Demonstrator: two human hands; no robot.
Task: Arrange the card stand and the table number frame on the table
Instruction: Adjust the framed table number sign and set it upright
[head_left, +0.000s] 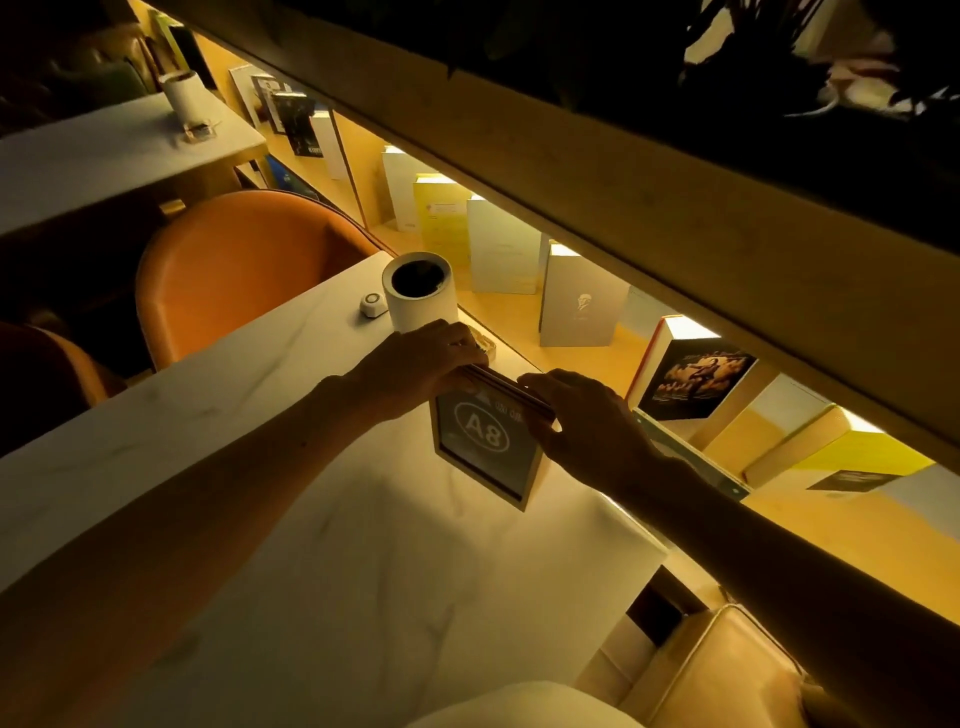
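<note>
The table number frame (483, 449), pale wood with a dark panel reading "A8", stands upright on the white marble table (291, 493) near its far edge. My left hand (421, 364) grips the frame's top left corner. My right hand (587, 421) holds its top right corner and right side, fingers curled over the top edge. Just behind my left hand a small clear object, possibly the card stand (485, 345), is mostly hidden.
A white cylinder holder (421, 296) and a small white call button (373, 304) stand at the table's far edge. An orange chair (234, 270) sits to the left. A lit shelf of books (582, 301) runs behind; a tan seat (727, 670) lies at bottom right.
</note>
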